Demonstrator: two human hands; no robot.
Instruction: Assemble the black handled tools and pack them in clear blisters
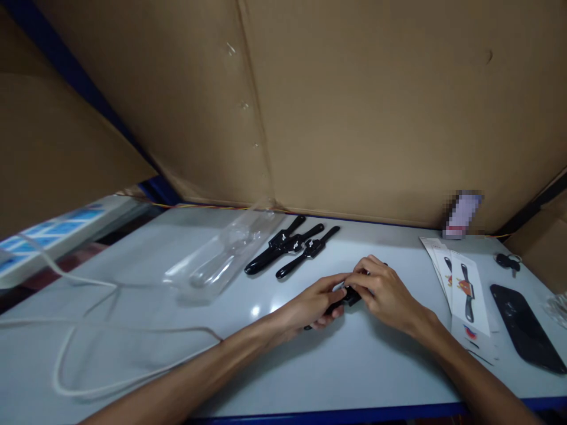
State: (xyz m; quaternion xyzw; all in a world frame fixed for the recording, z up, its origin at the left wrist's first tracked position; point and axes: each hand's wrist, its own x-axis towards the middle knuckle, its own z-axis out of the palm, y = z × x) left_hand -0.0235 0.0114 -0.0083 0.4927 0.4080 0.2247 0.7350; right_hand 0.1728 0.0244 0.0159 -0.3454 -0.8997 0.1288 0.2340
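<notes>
Loose fingers could drop it

The left hand (319,302) wraps round a black tool (351,296) over the surface (376,372); the right hand (384,288) pinches its middle. If either grip slips, it might fall and bump the three other tools (296,243) nearby.

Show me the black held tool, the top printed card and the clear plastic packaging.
Black held tool (353,296): head view, exposed middle part.
Top printed card (468,290): head view, printed middle.
Clear plastic packaging (225,251): head view, transparent surface near its middle.

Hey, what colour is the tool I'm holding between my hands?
Its visible parts look black; the tool shows best in the head view.
</notes>
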